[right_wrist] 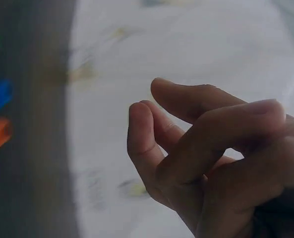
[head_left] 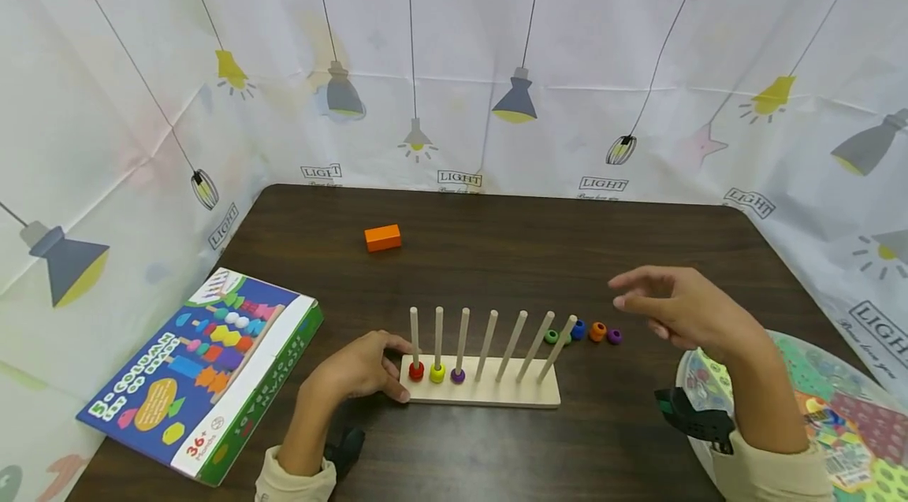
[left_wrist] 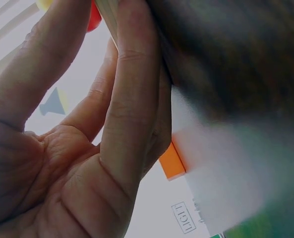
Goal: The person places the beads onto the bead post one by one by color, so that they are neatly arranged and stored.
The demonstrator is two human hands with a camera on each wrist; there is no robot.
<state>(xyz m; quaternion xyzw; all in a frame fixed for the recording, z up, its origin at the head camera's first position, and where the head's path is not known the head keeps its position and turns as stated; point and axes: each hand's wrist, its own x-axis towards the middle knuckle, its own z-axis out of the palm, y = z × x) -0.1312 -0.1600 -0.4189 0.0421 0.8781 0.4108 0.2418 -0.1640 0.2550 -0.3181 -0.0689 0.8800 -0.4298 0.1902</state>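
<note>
Peg board [head_left: 489,395]: stands on the desk [head_left: 454,455], seven pegs upright; it serves as the reference for all positions below.

Left hand [head_left: 363,368]: clamped on the board's left end, thumb at the front edge, fingers behind.

Right hand [head_left: 684,309]: raised beyond the board's right end, fingers bent, thumb and index tips apart, nothing visible between them.

Seated parts, counted from the board's left end: red bead [head_left: 416,372] on the first peg, yellow bead [head_left: 437,375] on the second, seated purple bead [head_left: 457,377] on the third. The remaining four pegs carry none.

Loose parts, just behind the board's right end: two green beads [head_left: 551,337], blue bead [head_left: 578,330], orange bead [head_left: 598,332] and loose purple bead [head_left: 614,337].

Step in hand (judged): loading beads, one per peg, with the board steadied. The next move calls for lowering the right hand to the loose parts, pinching one bead, and aligning its hole over the bare fourth peg [head_left: 486,346]. Maintain the left-hand grip throughout.
</note>
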